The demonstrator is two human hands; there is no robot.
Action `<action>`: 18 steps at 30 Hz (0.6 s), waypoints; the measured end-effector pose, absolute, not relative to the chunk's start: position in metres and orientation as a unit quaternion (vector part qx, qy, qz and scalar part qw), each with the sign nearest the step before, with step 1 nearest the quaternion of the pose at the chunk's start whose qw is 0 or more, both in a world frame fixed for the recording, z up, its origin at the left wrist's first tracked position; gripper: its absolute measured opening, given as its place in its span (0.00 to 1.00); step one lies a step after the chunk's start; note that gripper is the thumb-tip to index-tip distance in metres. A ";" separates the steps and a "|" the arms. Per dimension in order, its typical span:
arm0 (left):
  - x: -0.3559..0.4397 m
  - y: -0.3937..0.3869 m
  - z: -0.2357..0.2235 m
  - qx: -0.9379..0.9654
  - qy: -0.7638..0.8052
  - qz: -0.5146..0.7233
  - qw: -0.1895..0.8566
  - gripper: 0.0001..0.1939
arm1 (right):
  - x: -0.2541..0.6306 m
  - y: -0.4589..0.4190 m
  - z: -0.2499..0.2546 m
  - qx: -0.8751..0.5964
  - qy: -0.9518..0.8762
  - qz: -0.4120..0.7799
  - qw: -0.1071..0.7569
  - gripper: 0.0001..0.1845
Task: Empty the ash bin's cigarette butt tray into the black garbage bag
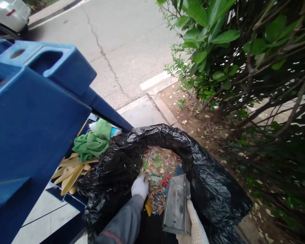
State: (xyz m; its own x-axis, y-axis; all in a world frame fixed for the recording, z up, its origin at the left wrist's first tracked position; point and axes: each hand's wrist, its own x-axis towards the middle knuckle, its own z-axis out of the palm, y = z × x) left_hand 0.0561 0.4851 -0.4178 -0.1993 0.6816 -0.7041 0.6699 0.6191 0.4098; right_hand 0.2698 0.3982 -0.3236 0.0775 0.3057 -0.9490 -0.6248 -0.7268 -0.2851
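A black garbage bag [213, 189] lies spread around a heap of litter [165, 159], with cigarette butts, leaves and scraps in it. My left hand [140, 187], in a white glove, reaches down at the heap's left edge. Its fingers are curled in, and what they hold, if anything, is hidden. In my right hand [195, 218], gloved in white with orange dots, is a grey metal tray [175, 205], tilted over the heap's right side. A red piece [165, 181] and a yellow piece [148, 206] of litter lie between the hands.
To the left rises a large blue plastic bin or cart [40, 112]. Green cloths [95, 140], tan rubber gloves [71, 173] and a bottle [115, 131] lie beside the bag. A leafy bush [218, 51] crowds the right. Beyond are a road [132, 44] and a parked car [10, 13].
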 end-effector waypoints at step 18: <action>0.143 0.525 -0.274 0.783 0.484 -0.089 0.380 0.10 | 0.269 0.399 -0.286 -0.749 0.038 0.584 0.310 0.46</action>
State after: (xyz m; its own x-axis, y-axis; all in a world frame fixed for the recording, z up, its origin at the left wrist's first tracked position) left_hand 0.1432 0.5249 -0.2736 0.5157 0.6902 -0.5077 0.8261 -0.2433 0.5083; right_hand 0.2690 0.3989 -0.2858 0.3146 0.3055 -0.8987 -0.4197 -0.8045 -0.4204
